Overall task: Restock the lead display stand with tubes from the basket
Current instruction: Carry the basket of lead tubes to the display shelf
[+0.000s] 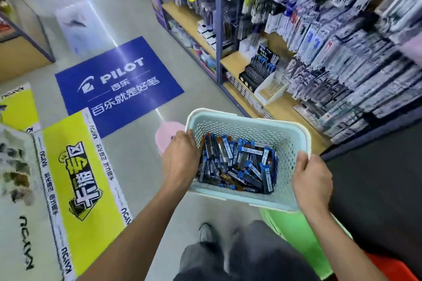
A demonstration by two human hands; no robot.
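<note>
You carry one pale basket [249, 121] between two hands: your left hand [180, 159] grips its left rim, your right hand [311, 180] its right rim. Dozens of lead tubes [237, 164] lie heaped inside, too many to count. One black display stand [259, 70] sits on the shelf edge ahead-right; bare floor [137, 157] lies left.

Pale tiled floor [137, 20] underfoot, blue PILOT floor sticker [118, 85] flat on it, yellow floor sticker [80, 189] just beside; wooden shelf [283, 109] on the right, black lead display stand [259, 70] on it, white tray [270, 89] touching the stand
</note>
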